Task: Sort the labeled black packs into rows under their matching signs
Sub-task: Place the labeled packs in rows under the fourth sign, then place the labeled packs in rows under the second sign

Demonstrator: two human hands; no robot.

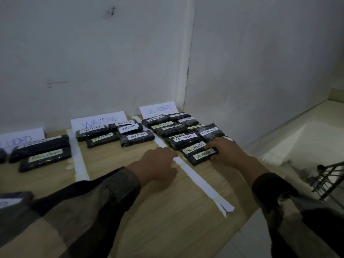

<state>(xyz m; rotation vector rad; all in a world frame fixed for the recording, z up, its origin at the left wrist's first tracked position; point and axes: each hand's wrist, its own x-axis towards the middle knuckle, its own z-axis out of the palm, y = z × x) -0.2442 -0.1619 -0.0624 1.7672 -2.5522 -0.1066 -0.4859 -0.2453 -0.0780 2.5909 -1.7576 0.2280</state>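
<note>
Black packs with paper labels lie in three groups on a wooden table point(163, 211). Several ON PROGRESS packs sit under the ON PROGRESS sign point(159, 109) at the right. My right hand point(226, 151) grips the right end of the nearest ON PROGRESS pack point(198, 157). My left hand point(158, 164) rests on the table beside the white paper divider strip point(197, 179), holding nothing. Several WAITING packs point(136, 137) lie under the WAITING sign point(99, 121). At the left, packs labelled CONCLUDED point(44, 159) lie below a partly cut-off sign point(20, 139).
A second white divider strip point(78, 157) separates the left group from the WAITING group. Another pack point(13, 199) shows at the left edge near my sleeve. White walls meet in a corner behind the table. Right of the table the floor drops to a stairwell with a metal railing point(327, 181).
</note>
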